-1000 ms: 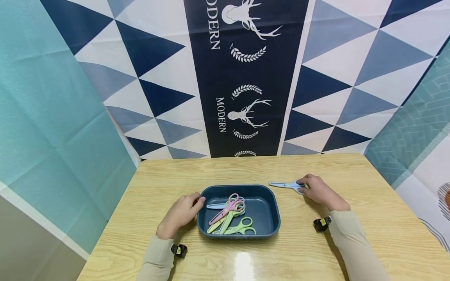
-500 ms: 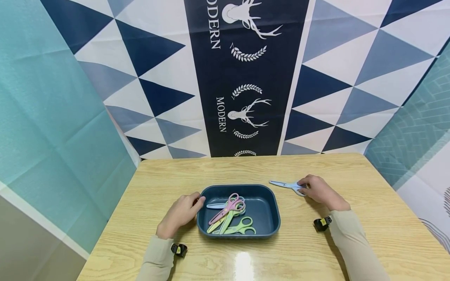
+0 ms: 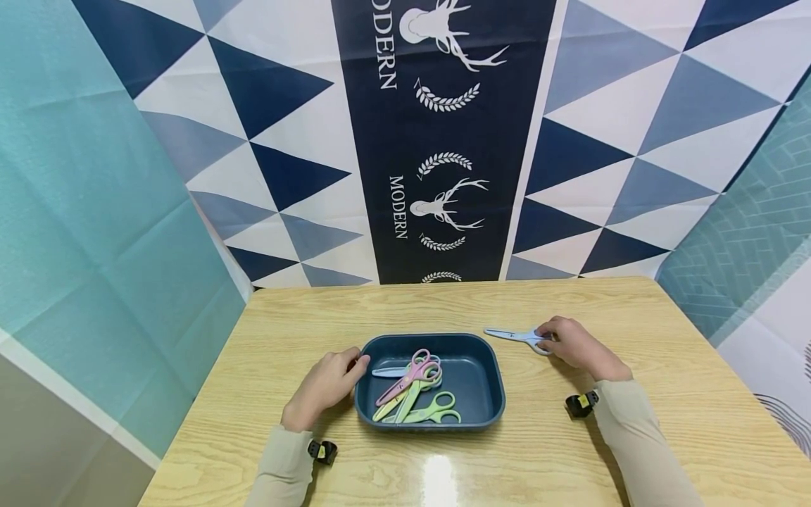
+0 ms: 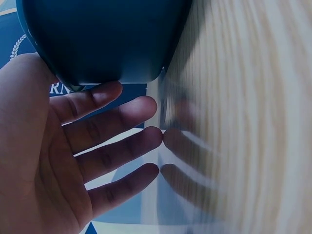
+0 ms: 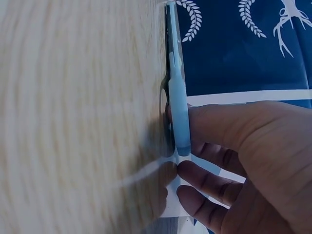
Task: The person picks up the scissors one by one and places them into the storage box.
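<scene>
My left hand (image 3: 326, 386) is at the left end of a dark blue tray (image 3: 494, 391). Its thumb lies over the rim and its index finger meets the outer wall. In the left wrist view, the other fingers (image 4: 122, 146) spread below the tray (image 4: 102, 39), tips at the tabletop. To the right, my right hand (image 3: 576, 345) pinches the handle of light blue scissors (image 3: 510, 334). These scissors (image 5: 179, 102) lie flat on the table in the right wrist view, blades pointing away from the hand. Part of their handle is hidden behind the fingers.
Inside the tray lie pink scissors (image 3: 399, 386), green scissors (image 3: 431, 410), yellow scissors (image 3: 389, 406) and another light blue pair (image 3: 388, 372), partly overlapping. The wooden table (image 3: 304, 317) ends at a patterned cloth backdrop (image 3: 443, 141).
</scene>
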`<state>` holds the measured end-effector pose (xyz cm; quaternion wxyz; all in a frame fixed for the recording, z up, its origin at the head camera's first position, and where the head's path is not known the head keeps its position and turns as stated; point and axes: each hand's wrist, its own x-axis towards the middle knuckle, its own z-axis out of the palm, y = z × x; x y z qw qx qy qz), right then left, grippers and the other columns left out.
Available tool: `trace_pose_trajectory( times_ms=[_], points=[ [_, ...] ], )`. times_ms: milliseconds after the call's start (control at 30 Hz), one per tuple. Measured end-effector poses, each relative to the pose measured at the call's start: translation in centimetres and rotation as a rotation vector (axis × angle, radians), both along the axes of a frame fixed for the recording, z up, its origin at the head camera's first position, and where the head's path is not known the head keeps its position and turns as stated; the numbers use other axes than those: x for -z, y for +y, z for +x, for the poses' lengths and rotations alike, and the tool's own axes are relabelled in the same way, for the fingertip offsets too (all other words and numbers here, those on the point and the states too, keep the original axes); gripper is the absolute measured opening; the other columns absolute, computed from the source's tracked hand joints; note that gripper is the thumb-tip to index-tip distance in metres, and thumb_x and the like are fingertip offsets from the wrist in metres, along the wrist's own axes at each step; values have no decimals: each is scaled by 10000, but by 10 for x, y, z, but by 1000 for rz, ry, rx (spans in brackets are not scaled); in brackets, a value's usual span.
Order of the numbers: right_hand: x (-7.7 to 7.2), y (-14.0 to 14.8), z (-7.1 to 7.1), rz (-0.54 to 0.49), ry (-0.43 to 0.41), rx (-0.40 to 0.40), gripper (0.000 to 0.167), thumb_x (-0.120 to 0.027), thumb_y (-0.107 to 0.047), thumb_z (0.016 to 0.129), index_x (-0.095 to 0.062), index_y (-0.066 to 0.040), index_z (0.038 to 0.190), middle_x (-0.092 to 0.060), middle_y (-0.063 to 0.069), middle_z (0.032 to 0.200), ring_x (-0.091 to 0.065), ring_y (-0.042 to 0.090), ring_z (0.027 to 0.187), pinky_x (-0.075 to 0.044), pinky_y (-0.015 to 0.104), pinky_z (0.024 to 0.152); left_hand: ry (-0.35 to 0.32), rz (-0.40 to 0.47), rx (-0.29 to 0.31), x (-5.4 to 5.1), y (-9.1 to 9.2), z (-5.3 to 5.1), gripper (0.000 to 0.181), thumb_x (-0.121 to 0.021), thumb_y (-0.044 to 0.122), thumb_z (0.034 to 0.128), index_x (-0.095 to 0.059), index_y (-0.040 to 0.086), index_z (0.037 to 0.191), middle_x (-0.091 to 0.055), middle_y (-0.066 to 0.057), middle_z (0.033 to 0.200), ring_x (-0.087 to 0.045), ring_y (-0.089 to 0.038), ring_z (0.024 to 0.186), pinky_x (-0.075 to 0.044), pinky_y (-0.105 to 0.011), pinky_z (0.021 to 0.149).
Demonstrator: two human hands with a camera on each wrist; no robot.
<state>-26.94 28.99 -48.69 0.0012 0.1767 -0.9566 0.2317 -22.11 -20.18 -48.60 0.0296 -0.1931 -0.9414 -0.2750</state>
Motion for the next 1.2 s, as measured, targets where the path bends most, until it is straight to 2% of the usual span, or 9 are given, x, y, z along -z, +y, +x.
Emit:
trace_pose_trajectory(
  times_ms=[267,733,1200],
  points=[
    [-1,0,1,8,1,-2,171,-714,-42,936,-731,87,1047,-656,141,925,-506,177,750,-411,312,655,-18,-4,-13,-1,1,0,292,-485,403,1090,-594,214,896,-467,80,630,-473,-59,552,-400,-237,567],
    [-4,-2,2,3,-19,5,160,-668,-44,964,-729,71,1057,-661,132,929,-525,175,762,-439,333,669,-6,-6,-10,0,1,0,334,-484,430,1086,-563,216,842,-439,69,620,-449,-70,541,-379,-243,557],
    [-7,-2,3,5,19,-20,144,-697,-57,948,-736,61,1022,-670,122,917,-552,168,776,-462,347,678,-3,4,-1,2,0,0,337,-481,431,1087,-567,204,853,-437,70,625,-448,-65,540,-379,-237,554]
  ],
)
